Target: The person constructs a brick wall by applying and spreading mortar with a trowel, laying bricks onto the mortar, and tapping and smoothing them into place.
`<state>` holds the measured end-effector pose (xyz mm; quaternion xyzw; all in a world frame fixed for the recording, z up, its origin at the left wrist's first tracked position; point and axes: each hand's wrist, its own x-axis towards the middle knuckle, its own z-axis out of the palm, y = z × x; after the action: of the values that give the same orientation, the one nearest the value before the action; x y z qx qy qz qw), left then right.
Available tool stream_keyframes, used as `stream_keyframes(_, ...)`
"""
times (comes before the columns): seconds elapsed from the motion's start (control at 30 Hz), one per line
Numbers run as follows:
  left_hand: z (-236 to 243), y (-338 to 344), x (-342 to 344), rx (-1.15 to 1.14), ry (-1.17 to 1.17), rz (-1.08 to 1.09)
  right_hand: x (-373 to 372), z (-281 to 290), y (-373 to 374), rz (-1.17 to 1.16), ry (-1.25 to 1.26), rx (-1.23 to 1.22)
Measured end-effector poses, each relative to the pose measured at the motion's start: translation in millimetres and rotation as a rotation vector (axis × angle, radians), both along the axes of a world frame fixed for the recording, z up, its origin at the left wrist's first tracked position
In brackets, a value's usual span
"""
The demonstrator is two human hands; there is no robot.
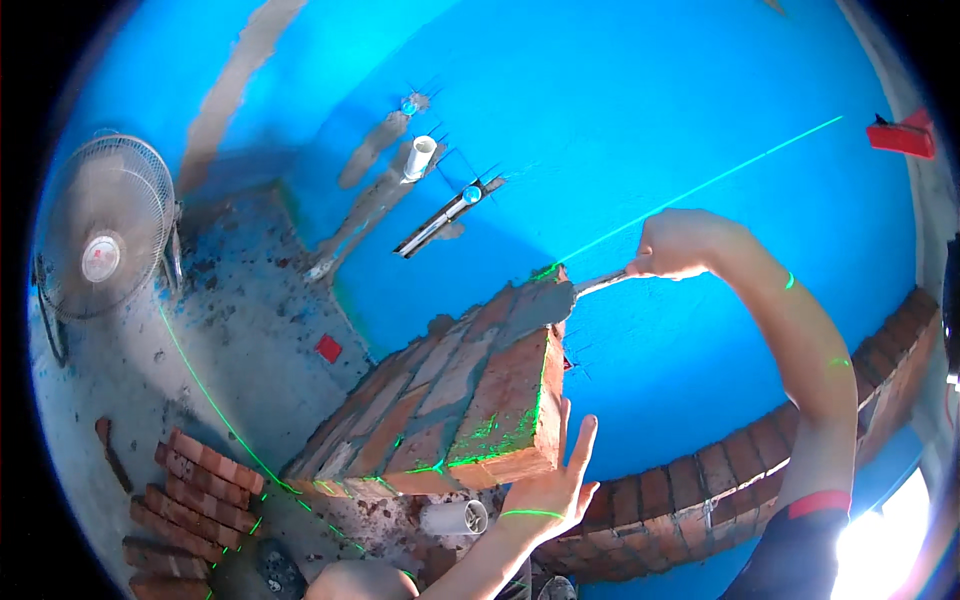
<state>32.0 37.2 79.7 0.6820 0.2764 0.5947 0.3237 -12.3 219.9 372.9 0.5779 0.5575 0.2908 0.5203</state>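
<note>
Trowel (599, 284) meets the brick wall (432, 395) at its edge, open room rightward.

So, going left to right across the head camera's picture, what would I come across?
Electric fan, small flat red piece, upper white pipe stub, open left hand, right hand gripping a trowel, red box-shaped object.

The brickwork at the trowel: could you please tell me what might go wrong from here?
Mortar could spill over the edge of the brickwork, since the trowel is close to its end. If the trowel slips in the right hand, it might scrape the left hand, which is at the same end. A green laser streak crosses the left wrist, so that arm may be interrupting the line.
</note>
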Motion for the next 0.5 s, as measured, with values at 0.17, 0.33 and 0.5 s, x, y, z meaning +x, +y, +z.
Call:
stream_keyframes(0.17, 0, -1, 0, 0.01, 0.04, 0.035, 19, 18, -5, -0.021, 0.112, 0.003)
stream_keyframes(0.33, 1, -4, 4, 0.046, 0.06, 0.063, 51, 32, -9, -0.105, 0.252, 0.06)
stream_keyframes(0.5, 1, -8, 5, 0.053, 0.023, 0.055, 84, 38, -26, -0.069, 0.399, 0.169)
